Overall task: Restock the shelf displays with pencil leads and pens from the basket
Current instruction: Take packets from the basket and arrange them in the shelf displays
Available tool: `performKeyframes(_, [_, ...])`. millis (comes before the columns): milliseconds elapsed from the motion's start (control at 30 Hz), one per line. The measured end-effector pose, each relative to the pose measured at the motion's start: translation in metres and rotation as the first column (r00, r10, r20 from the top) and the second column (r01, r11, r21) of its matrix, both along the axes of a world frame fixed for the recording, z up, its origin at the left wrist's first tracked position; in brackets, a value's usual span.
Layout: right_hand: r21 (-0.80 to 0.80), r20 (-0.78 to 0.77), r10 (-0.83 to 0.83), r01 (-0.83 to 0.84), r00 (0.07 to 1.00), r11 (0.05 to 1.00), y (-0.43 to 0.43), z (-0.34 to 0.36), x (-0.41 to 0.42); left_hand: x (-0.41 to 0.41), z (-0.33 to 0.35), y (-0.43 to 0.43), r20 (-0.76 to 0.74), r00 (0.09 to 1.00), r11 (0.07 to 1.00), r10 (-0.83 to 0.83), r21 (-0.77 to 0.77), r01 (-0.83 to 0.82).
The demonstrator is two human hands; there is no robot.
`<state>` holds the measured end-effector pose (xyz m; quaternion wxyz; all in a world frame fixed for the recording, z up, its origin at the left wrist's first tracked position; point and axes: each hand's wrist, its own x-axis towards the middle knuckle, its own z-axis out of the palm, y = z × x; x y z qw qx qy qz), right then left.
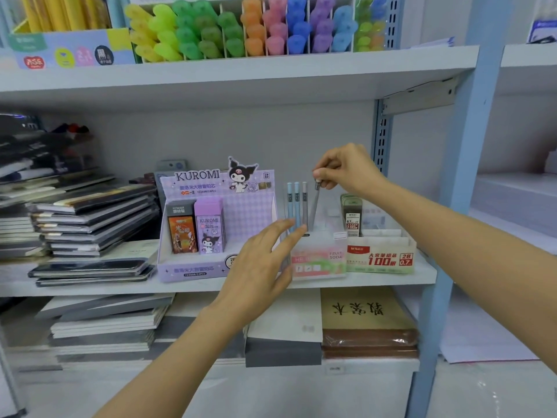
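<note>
A slim grey pencil-lead tube (315,206) hangs slightly tilted over the middle shelf, its capped top pinched between the thumb and curled fingers of the right hand (346,170). Its lower end is entering the pink-and-green "Fruit Soda" display box (319,262), a top grip that probably lets the narrow cylinder drop straight into a slot. Just to its left stand three similar tubes (297,203), two pale blue and one grey, upright in the same box. The left hand (259,267) is held flat with its fingers straight and together at the box's left front, apparently to steady the light card carton; whether it touches cannot be told. To the right is a red-and-white card box (379,257) holding flat lead cases, and to the left a lilac Kuromi display (250,206) with rectangular packs. All rest on the smooth grey shelf (90,289) beside stacked notebooks (90,218). The basket is not in view.
</note>
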<state>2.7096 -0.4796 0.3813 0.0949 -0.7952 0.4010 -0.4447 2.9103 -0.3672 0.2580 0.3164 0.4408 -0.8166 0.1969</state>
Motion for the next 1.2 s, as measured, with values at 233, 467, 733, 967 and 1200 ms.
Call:
performKeyframes(233, [0.11,-0.078,0.029,-0.02,0.997,0.994,-0.01,0.018,0.003,-0.001,-0.002,0.001,-0.012,1.0,1.0,0.014,0.009,-0.014])
performKeyframes(467, [0.065,-0.051,0.008,-0.005,0.999,0.998,-0.015,0.012,0.006,-0.002,-0.002,0.002,-0.023,1.0,1.0,0.005,0.021,-0.005])
performKeyframes(733, [-0.023,-0.083,-0.003,0.001,0.997,1.0,-0.011,0.012,-0.001,0.0,-0.003,0.002,-0.033,0.999,1.0,0.004,0.026,-0.003])
performKeyframes(967, [-0.083,-0.03,0.021,-0.023,0.999,0.996,-0.01,0.002,0.005,0.0,-0.004,0.0,-0.037,0.999,1.0,0.012,0.02,-0.012])
performKeyframes(1200, [-0.061,-0.051,0.021,-0.024,0.998,0.998,-0.012,0.002,0.001,-0.003,-0.004,-0.002,-0.033,0.999,1.0,0.009,0.015,-0.008])
